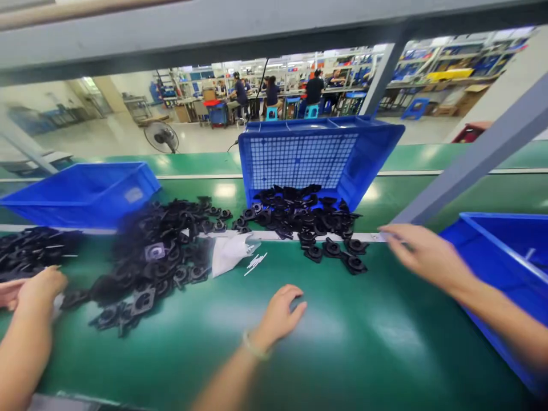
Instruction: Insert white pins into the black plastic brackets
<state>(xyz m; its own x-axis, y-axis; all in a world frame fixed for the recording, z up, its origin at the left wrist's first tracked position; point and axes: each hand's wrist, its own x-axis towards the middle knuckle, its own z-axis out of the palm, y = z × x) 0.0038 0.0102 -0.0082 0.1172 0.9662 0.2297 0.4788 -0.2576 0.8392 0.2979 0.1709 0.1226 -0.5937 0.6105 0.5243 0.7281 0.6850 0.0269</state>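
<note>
My left hand (280, 319), with a pale band at the wrist, hovers over the green work surface (342, 354); its fingers are curved, the thumb stands apart, and nothing shows in it. My right hand (423, 254) reaches in beside the grey slanted post, fingers stretched left, slightly blurred, with no part visible in its grasp. Between and beyond my hands, black plastic parts (331, 247) with round centres spill from a tipped blue crate (299, 160). A white bag (229, 254) lies open left of them, with several thin white sticks (256, 261) at its mouth.
Another person's hands (36, 291) work at the far left beside a larger heap of black parts (158, 251). Blue bins stand at left (81, 194) and right (505, 245). A grey post (475, 160) slants across the right side; a fan (161, 137) and seated people are behind.
</note>
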